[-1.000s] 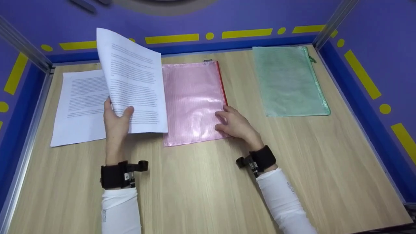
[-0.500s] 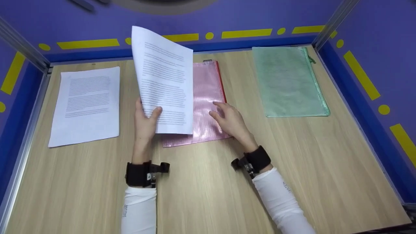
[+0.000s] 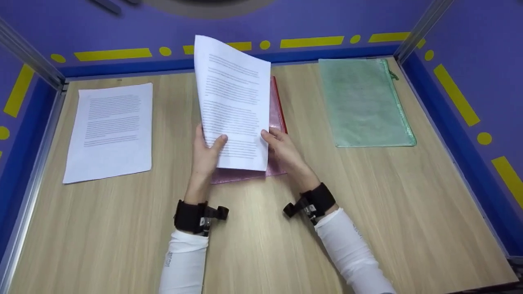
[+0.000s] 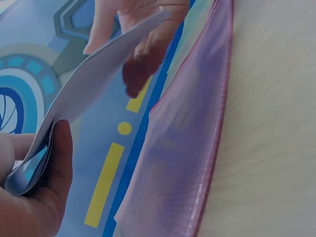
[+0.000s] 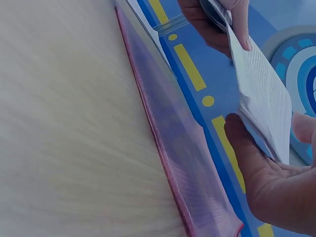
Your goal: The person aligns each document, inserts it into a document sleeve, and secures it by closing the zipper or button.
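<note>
L hand [image 3: 206,153], grip clamped on L edge, holds printed sheets [image 3: 237,102] over pink pouch [image 3: 276,112], both long axes pointing approx. fwd; R hand [image 3: 291,153], nearer pouch's R side, digits apart abt. sheets' R edge.

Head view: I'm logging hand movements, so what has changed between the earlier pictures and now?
The left hand carried the held printed sheets rightward, covering most of the pink zipper pouch. The right hand shifted from the pouch's zipper edge to straddle the sheets' right edge. The leftmost printed page and green zipper pouch stayed put.
</note>
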Demonstrator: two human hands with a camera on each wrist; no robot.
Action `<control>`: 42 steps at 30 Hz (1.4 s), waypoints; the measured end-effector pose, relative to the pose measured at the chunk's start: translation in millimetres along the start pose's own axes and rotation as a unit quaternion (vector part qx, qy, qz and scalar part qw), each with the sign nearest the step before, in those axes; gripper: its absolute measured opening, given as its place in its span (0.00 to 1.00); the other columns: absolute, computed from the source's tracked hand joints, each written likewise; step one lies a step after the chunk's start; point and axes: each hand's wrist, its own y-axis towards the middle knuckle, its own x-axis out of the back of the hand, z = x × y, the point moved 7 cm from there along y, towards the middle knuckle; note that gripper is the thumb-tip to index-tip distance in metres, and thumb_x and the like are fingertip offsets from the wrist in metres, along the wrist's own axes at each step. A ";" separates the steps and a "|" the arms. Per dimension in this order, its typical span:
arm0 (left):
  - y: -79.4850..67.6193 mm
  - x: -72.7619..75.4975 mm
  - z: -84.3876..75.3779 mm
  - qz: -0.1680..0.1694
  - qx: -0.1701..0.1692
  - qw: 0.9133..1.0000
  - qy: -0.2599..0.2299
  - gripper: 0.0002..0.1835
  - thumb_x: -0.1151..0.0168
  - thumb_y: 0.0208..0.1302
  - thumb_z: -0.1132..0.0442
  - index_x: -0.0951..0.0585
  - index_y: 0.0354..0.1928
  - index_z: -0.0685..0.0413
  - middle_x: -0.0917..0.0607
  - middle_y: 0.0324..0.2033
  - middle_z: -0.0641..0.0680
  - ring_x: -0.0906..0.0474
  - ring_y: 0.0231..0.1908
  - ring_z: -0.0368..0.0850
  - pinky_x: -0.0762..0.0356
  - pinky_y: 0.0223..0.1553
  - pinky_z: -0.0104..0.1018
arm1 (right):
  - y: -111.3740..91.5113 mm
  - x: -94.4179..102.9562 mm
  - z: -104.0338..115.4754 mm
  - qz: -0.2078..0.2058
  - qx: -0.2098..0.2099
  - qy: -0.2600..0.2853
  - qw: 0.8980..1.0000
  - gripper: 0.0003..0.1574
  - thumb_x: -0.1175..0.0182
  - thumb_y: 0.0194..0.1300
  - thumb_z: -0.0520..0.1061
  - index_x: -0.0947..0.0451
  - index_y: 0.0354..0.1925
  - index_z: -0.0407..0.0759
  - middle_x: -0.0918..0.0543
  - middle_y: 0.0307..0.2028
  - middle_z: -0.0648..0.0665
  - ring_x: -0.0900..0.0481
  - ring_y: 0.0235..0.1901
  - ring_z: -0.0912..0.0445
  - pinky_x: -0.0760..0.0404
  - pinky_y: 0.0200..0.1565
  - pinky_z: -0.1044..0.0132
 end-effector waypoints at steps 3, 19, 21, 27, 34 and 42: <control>-1.8 -5.1 1.5 0.011 0.001 1.000 -0.001 0.36 0.38 0.65 0.70 0.42 0.73 0.60 0.23 0.59 0.64 0.22 0.55 0.56 0.21 0.56 0.40 | 1.4 2.5 -3.9 -0.024 0.003 0.040 0.999 0.26 0.48 0.75 0.44 0.34 0.66 0.36 0.15 0.49 0.41 0.14 0.43 0.55 0.14 0.43 0.63; 0.1 12.3 14.2 0.050 0.077 0.991 0.102 0.43 0.41 0.69 0.47 0.49 0.77 0.57 0.32 0.69 0.65 0.32 0.68 0.59 0.33 0.69 0.51 | 2.6 36.0 9.8 -0.113 0.052 0.013 0.992 0.21 0.49 0.74 0.38 0.28 0.62 0.35 0.16 0.46 0.42 0.17 0.41 0.57 0.20 0.42 0.70; 1.2 17.0 13.6 0.041 0.077 0.991 0.105 0.37 0.43 0.71 0.48 0.41 0.74 0.58 0.26 0.65 0.65 0.26 0.62 0.57 0.26 0.63 0.47 | 1.9 41.0 11.3 -0.116 0.049 0.008 0.992 0.21 0.49 0.74 0.38 0.28 0.62 0.35 0.16 0.48 0.41 0.16 0.41 0.57 0.19 0.42 0.70; 2.4 18.9 10.4 0.051 0.072 0.992 0.087 0.23 0.47 0.75 0.58 0.31 0.66 0.61 0.16 0.53 0.66 0.15 0.42 0.47 0.17 0.38 0.32 | 0.3 49.5 19.3 -0.118 0.059 -0.035 0.991 0.23 0.48 0.74 0.39 0.29 0.64 0.35 0.16 0.49 0.40 0.15 0.42 0.58 0.19 0.42 0.71; -2.2 7.5 12.3 0.087 0.069 0.993 0.041 0.19 0.53 0.75 0.67 0.34 0.64 0.64 0.17 0.52 0.68 0.13 0.39 0.47 0.13 0.37 0.37 | -2.2 50.2 23.6 -0.093 0.078 -0.058 0.991 0.25 0.48 0.75 0.45 0.30 0.67 0.41 0.16 0.44 0.45 0.16 0.39 0.58 0.20 0.40 0.70; -3.7 0.0 14.7 0.099 0.078 0.991 0.046 0.20 0.54 0.76 0.67 0.35 0.66 0.63 0.16 0.52 0.69 0.12 0.44 0.53 0.13 0.40 0.37 | -3.5 47.9 23.0 -0.062 0.079 -0.046 0.994 0.31 0.48 0.75 0.42 0.38 0.72 0.43 0.15 0.48 0.41 0.14 0.38 0.57 0.17 0.39 0.69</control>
